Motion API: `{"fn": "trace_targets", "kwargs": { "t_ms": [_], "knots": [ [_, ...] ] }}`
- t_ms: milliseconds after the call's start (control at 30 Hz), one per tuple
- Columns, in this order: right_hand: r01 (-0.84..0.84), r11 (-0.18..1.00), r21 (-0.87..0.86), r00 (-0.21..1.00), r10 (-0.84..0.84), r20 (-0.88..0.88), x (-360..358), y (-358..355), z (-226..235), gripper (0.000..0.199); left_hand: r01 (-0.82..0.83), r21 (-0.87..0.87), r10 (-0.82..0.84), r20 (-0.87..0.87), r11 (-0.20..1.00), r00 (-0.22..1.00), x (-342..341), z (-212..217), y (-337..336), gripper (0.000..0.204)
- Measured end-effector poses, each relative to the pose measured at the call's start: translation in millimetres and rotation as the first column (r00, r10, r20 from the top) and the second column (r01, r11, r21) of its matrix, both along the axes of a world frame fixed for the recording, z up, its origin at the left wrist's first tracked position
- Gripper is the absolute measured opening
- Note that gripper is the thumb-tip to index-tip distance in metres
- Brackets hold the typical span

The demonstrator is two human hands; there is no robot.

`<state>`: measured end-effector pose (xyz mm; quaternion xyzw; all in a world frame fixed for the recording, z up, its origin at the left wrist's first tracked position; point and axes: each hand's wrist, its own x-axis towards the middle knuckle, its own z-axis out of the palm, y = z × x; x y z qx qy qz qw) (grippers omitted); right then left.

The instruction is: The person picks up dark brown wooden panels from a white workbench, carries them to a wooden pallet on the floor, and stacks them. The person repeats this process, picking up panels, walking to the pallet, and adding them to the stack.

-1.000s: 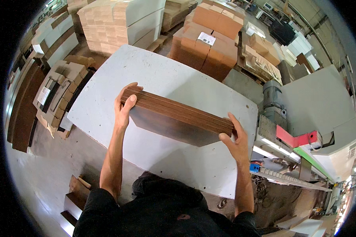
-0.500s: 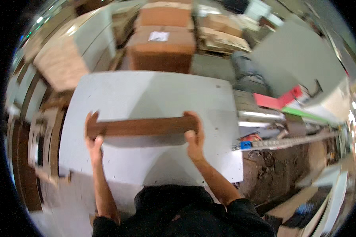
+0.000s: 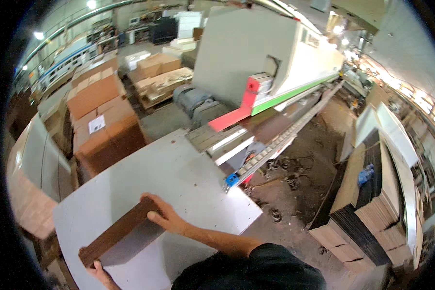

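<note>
A long brown wood-toned panel piece (image 3: 118, 232), with a greyish long side face, is held by its two ends over the white tabletop (image 3: 166, 162). My right hand (image 3: 165, 216) grips its far right end, thumb on the near side and fingers round the end. At the near left end, my left hand (image 3: 100, 274) is closed on the piece with its thumb against the side; the rest of that hand is partly hidden. Whether the piece touches the tabletop, I cannot tell.
Beyond the table's right corner runs a machine with a red arm (image 3: 232, 117), a green strip (image 3: 290, 96) and a chain-like rail (image 3: 280, 144) ending in a blue tip. Brown cartons (image 3: 106, 133) stand behind the table. Stacked boards (image 3: 372, 208) lean at the right, holding a bottle (image 3: 366, 174).
My view has swung to the right, so the table and cartons sit further left and the machine is more central. Both hands keep hold of the brown panel piece, now slanted in view.
</note>
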<state>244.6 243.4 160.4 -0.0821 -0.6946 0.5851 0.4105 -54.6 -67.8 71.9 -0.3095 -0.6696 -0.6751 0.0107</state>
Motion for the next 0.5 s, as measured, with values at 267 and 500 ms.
{"fn": "trace_targets", "kwargs": {
  "t_ms": [267, 500],
  "knots": [
    [0.108, 0.967, 0.23, 0.944, -0.172, 0.28, 47, 49, -21, 0.054, -0.34, -0.42, 0.366, -0.018, 0.842, 0.93, 41, 60, 13, 0.054],
    [0.499, 0.766, 0.406, 0.672, -0.638, 0.377, 146, 180, -38, 0.038, -0.279, -0.311, 0.309, 0.051, 0.909, 0.95, 66, 98, 32, 0.063]
  ]
}}
